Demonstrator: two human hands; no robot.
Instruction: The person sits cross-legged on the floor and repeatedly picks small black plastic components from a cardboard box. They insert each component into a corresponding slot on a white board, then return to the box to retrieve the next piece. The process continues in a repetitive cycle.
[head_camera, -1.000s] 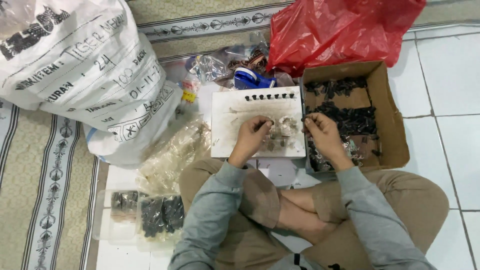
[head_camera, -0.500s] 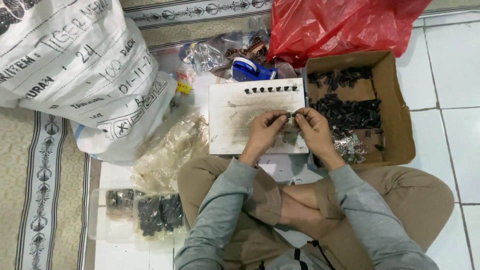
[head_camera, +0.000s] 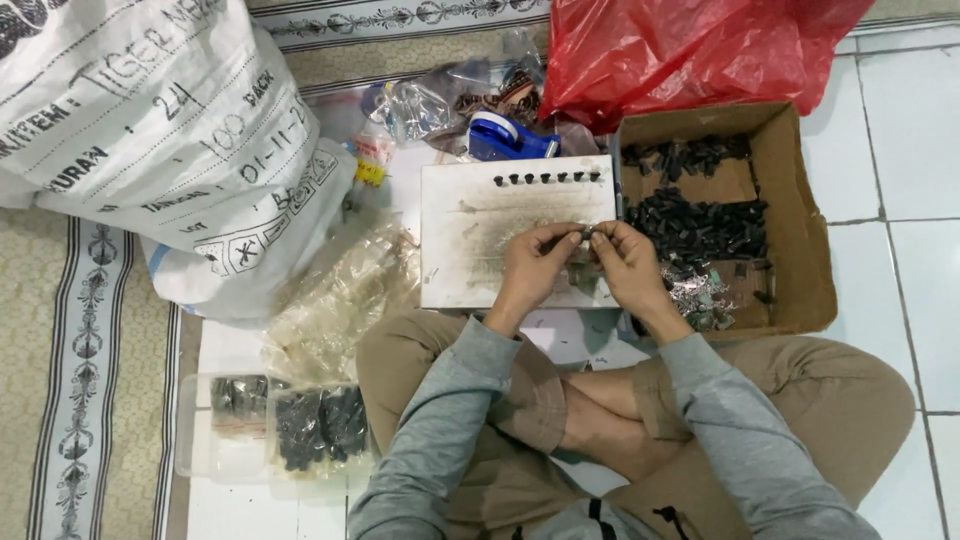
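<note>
A small dark part (head_camera: 583, 232) is pinched between left hand (head_camera: 533, 266) and right hand (head_camera: 626, 262), both grips narrow, above the white board (head_camera: 470, 215), kept beside the cardboard box (head_camera: 790, 200) of parts.

Red bag (head_camera: 690, 50), brown box (head_camera: 800, 220)

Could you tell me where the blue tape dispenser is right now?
The blue tape dispenser lies just beyond the white board, left of the red bag.
</note>
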